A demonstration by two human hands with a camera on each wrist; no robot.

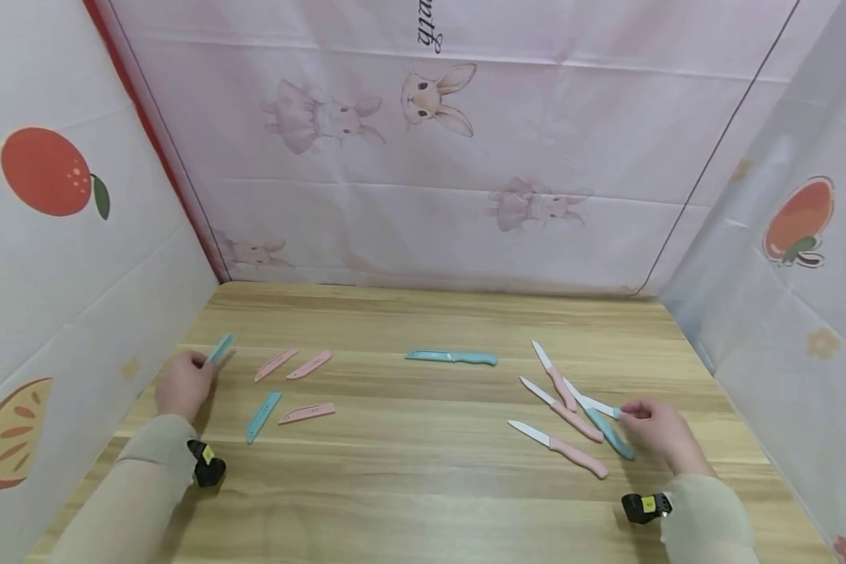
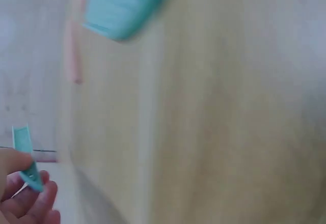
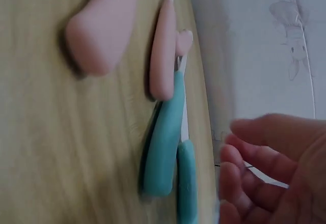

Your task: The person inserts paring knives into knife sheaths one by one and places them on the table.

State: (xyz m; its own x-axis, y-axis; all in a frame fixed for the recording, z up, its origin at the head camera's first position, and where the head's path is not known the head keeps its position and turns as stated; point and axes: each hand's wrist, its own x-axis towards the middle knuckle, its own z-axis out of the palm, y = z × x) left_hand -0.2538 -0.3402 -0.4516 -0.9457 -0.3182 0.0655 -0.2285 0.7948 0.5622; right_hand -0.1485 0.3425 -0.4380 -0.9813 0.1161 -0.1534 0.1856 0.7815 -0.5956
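Between thumb and fingers, my left hand [image 1: 185, 384] pinches a teal knife sheath [image 2: 23, 140], its hollow end showing in the left wrist view. A second teal sheath [image 1: 263, 417] lies to its right, near three pink sheaths [image 1: 309, 365]. My right hand [image 3: 270, 168] is beside a teal-handled knife [image 3: 187, 183]; its fingers are loosely bent, with a gap to the handle in the right wrist view. That knife's white blade points left, crossing another teal knife [image 1: 609, 433]. Three pink-handled knives [image 1: 580, 458] lie just left of them.
A teal knife with its blade in a sheath [image 1: 453, 357] lies near the middle of the wooden table [image 1: 423, 486]. Printed cloth walls [image 1: 423, 235] stand behind and on both sides. Black wrist cameras [image 1: 207, 464] sit on both sleeves.
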